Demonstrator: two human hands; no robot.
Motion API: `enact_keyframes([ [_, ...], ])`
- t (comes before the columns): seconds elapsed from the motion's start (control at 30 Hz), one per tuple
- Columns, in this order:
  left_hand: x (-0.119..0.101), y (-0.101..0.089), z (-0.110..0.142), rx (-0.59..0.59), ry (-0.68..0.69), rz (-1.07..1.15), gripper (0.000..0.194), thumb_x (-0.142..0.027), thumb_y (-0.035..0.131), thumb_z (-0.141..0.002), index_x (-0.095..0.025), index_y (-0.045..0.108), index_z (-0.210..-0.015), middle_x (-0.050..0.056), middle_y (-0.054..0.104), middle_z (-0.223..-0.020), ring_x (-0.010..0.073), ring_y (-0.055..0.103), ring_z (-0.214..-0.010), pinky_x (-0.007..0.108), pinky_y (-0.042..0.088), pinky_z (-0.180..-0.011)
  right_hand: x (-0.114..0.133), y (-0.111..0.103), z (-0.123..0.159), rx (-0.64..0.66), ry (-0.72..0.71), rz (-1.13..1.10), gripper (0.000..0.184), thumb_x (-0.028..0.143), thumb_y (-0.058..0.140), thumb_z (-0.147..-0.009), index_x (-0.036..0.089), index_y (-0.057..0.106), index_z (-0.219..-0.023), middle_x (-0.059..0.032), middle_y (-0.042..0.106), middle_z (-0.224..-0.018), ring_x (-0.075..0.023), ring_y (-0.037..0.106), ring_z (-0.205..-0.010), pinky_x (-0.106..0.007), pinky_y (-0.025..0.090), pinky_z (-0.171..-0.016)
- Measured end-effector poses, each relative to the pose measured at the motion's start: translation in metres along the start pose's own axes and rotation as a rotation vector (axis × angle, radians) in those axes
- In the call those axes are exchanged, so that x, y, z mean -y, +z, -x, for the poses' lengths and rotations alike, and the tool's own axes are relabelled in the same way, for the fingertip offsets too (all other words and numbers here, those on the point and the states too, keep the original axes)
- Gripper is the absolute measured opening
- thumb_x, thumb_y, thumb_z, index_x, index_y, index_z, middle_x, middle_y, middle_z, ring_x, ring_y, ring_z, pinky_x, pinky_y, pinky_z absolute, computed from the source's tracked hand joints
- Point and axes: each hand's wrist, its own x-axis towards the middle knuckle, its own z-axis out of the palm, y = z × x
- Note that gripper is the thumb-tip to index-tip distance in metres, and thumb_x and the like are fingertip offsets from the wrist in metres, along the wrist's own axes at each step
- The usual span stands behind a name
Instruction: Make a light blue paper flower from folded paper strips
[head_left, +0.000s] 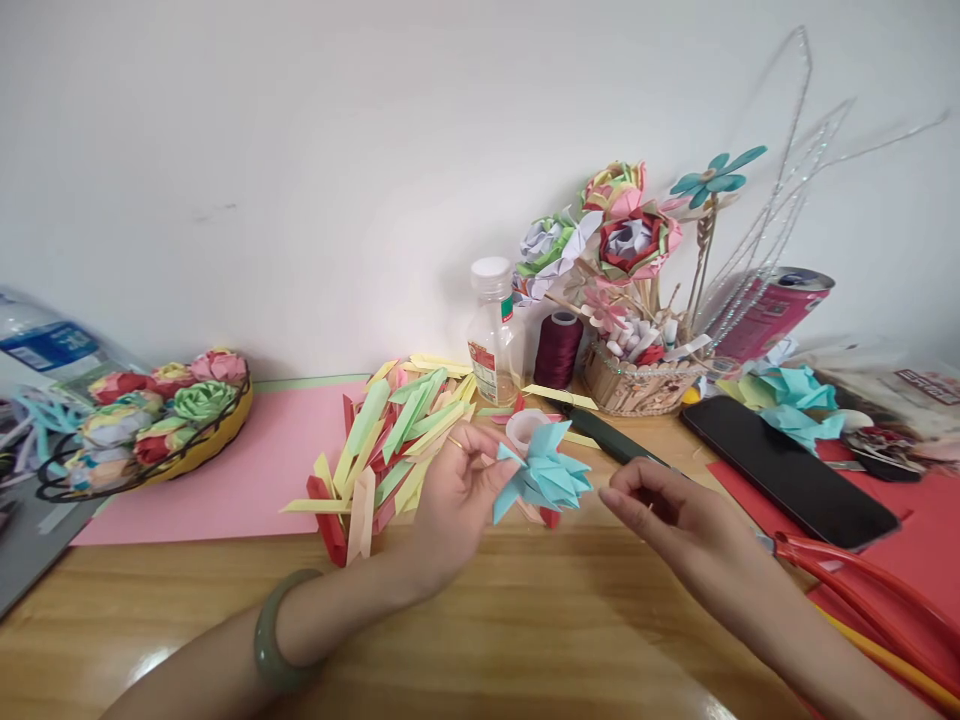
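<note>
My left hand point(463, 490) pinches a light blue folded-paper flower point(551, 475) at its left side, with the pointed petals facing right. Just right of the flower is my right hand point(675, 510), apart from it. Its fingers are curled and its thumb and forefinger come together; whatever may be between them is too small to make out. Behind the flower a white roll point(527, 428) is partly hidden. Folded paper strips point(405, 430) in green, yellow, red and peach lie heaped beyond my left hand. A dark green-handled tool point(611, 435) rests behind my right hand.
A basket of paper flowers point(217, 400) stands left on pink paper point(277, 500). At the back are a glass bottle point(495, 340), a maroon thread spool point(559, 350) and a flower basket point(641, 385). Rightward lie a phone point(787, 470), red-handled scissors point(847, 565) and a tilted pink can point(780, 315).
</note>
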Motion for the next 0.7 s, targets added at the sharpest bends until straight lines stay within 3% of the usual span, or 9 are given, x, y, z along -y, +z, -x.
enact_keyframes([
  [0.13, -0.002, -0.001, -0.005, 0.109, -0.137, 0.118, 0.017, -0.030, 0.056, -0.080, -0.017, 0.044, -0.081, 0.001, 0.055, -0.081, 0.0109, 0.056, -0.073, 0.026, 0.048, -0.066, 0.002, -0.005, -0.002, -0.266, -0.012, -0.143, 0.024, 0.043, 0.052, -0.081, 0.021, 0.057, -0.074, 0.0008, 0.055, -0.064, -0.0134, 0.052, -0.058, -0.022, 0.043, -0.050],
  [0.23, 0.000, 0.001, -0.005, 0.171, -0.230, 0.185, 0.024, -0.034, 0.060, -0.077, -0.018, 0.043, -0.083, 0.002, 0.055, -0.082, 0.0107, 0.055, -0.072, 0.025, 0.047, -0.066, 0.004, -0.005, 0.000, -0.335, -0.089, -0.147, 0.020, 0.042, 0.053, -0.081, 0.024, 0.061, -0.085, -0.0016, 0.062, -0.081, -0.0170, 0.058, -0.076, -0.026, 0.048, -0.065],
  [0.33, 0.003, 0.001, -0.005, 0.269, -0.301, 0.216, 0.026, -0.034, 0.062, -0.076, -0.018, 0.043, -0.083, 0.001, 0.053, -0.081, 0.0102, 0.053, -0.073, 0.023, 0.045, -0.065, 0.005, -0.002, 0.002, -0.241, -0.139, -0.089, 0.021, 0.041, 0.052, -0.082, 0.026, 0.062, -0.092, -0.0022, 0.064, -0.093, -0.0186, 0.059, -0.087, -0.030, 0.049, -0.074],
  [0.5, 0.008, -0.002, -0.006, 0.401, -0.363, 0.287, 0.024, -0.032, 0.063, -0.075, -0.017, 0.045, -0.081, 0.000, 0.051, -0.080, 0.0098, 0.052, -0.075, 0.025, 0.043, -0.072, 0.009, 0.002, 0.001, 0.026, -0.170, -0.090, 0.014, 0.036, 0.057, -0.080, 0.024, 0.063, -0.085, -0.0004, 0.067, -0.085, -0.0157, 0.062, -0.077, -0.027, 0.052, -0.067],
  [0.7, 0.005, 0.003, -0.004, 0.367, -0.385, 0.204, 0.027, -0.034, 0.068, -0.068, -0.017, 0.051, -0.079, 0.001, 0.054, -0.081, 0.0116, 0.053, -0.074, 0.025, 0.043, -0.069, 0.006, 0.011, 0.007, -0.020, -0.233, -0.012, 0.012, 0.029, 0.057, -0.081, 0.025, 0.063, -0.090, -0.0004, 0.069, -0.087, -0.0168, 0.065, -0.080, -0.028, 0.053, -0.068],
])
